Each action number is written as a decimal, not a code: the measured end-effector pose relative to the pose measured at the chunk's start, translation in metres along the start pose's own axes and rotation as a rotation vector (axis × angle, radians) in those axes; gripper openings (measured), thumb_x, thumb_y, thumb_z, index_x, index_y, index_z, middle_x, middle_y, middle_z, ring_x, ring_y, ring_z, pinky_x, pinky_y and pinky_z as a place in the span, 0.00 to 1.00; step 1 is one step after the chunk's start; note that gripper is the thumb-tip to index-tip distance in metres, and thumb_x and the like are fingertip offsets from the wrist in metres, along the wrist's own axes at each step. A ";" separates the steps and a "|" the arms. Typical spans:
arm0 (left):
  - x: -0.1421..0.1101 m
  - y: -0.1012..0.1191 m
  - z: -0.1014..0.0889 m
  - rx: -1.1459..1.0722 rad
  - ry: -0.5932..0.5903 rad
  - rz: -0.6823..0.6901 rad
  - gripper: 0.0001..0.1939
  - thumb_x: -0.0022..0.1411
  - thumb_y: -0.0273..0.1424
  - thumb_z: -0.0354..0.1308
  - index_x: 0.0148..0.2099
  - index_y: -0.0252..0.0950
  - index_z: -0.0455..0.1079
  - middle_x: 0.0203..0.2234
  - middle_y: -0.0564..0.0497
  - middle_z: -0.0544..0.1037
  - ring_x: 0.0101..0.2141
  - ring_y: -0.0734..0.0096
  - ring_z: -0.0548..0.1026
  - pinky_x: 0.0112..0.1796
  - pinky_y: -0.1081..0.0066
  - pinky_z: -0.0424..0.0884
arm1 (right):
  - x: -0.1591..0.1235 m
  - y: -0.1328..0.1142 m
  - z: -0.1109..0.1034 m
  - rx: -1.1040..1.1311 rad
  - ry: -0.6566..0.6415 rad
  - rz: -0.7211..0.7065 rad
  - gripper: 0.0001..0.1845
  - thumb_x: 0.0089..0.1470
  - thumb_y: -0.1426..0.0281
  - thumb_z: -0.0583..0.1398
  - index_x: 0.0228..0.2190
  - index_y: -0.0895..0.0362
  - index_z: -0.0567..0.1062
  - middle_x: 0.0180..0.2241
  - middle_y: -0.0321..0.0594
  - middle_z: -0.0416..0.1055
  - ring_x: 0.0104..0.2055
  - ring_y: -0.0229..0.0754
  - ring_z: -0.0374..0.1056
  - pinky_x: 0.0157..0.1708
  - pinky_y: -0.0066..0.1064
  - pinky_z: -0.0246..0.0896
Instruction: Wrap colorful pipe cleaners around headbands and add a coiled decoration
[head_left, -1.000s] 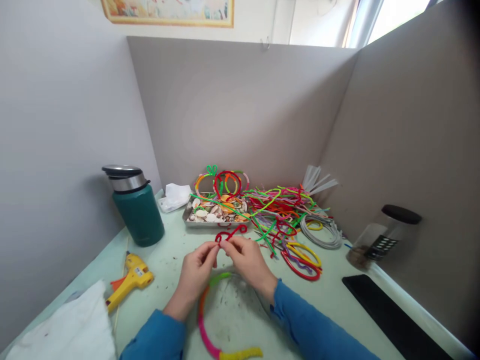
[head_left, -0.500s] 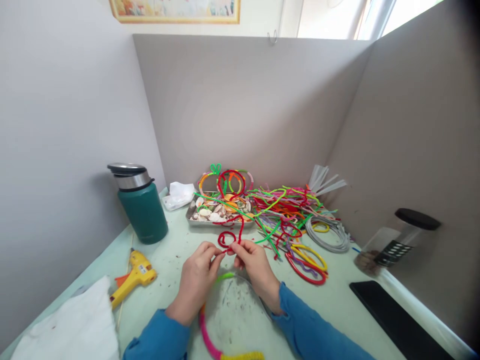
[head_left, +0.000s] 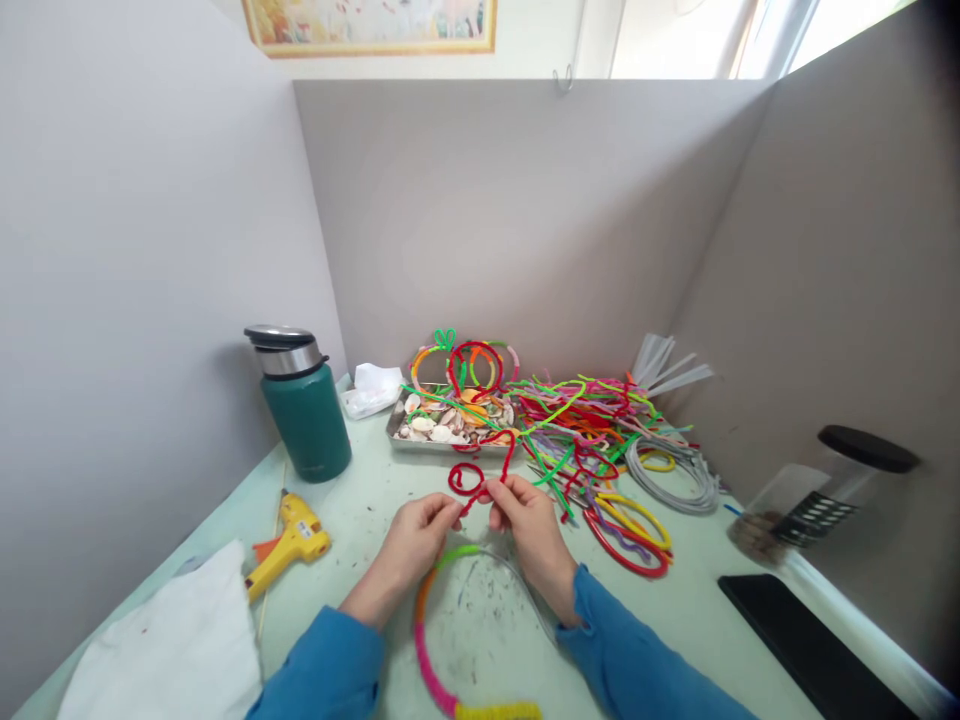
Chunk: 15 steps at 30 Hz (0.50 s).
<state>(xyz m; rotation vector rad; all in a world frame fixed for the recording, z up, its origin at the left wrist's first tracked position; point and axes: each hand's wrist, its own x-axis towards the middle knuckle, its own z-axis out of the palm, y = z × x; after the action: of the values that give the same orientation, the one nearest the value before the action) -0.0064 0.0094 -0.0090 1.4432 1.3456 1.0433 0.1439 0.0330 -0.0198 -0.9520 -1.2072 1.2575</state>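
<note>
A red pipe cleaner (head_left: 466, 479), curled into a spiral at one part and bent upward at another, is between my two hands above the table. My left hand (head_left: 417, 545) pinches a lower end of it between thumb and fingertips. My right hand (head_left: 531, 528) grips it just beside the spiral, thumb against the fingers. Beneath both hands lies a large hoop (head_left: 426, 655) on the table, wrapped in green, orange, pink and yellow, with a bare grey stretch on its right side that passes partly behind my right wrist.
Behind are a metal tray (head_left: 450, 448) of shells, decorated rings (head_left: 475, 346) and a pile of pipe cleaners (head_left: 577, 405). At left stand a green bottle (head_left: 306, 425), yellow glue gun (head_left: 296, 540) and white cloth (head_left: 172, 640). At right are a lidded jar (head_left: 817, 500) and black slab (head_left: 810, 640).
The whole view has shifted, so everything appears farther right. My fingertips are slightly farther apart along the red pipe cleaner, and more of its lower end shows between them.
</note>
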 end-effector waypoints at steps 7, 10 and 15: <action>0.003 -0.005 -0.004 -0.015 0.041 0.011 0.18 0.56 0.44 0.50 0.28 0.34 0.68 0.09 0.60 0.60 0.12 0.79 0.56 0.16 0.76 0.51 | 0.000 -0.003 0.000 -0.022 0.017 -0.030 0.16 0.50 0.59 0.58 0.21 0.58 0.68 0.14 0.31 0.63 0.17 0.33 0.55 0.21 0.25 0.48; 0.003 -0.005 -0.003 -0.041 0.028 0.006 0.15 0.53 0.42 0.54 0.30 0.33 0.69 0.14 0.57 0.67 0.13 0.80 0.57 0.17 0.76 0.53 | 0.000 -0.001 0.000 -0.026 0.023 -0.030 0.16 0.50 0.58 0.58 0.21 0.57 0.67 0.13 0.31 0.63 0.17 0.33 0.55 0.20 0.26 0.49; 0.004 -0.006 -0.002 -0.027 0.054 -0.011 0.11 0.49 0.37 0.57 0.29 0.33 0.68 0.18 0.55 0.71 0.14 0.81 0.58 0.18 0.76 0.54 | 0.000 0.002 0.002 -0.031 -0.004 -0.038 0.16 0.50 0.57 0.58 0.23 0.57 0.69 0.14 0.31 0.63 0.17 0.33 0.55 0.20 0.26 0.48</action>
<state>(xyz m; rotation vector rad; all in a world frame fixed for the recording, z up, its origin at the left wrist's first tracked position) -0.0094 0.0139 -0.0147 1.3952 1.3716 1.0957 0.1418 0.0329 -0.0216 -0.9453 -1.2459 1.2140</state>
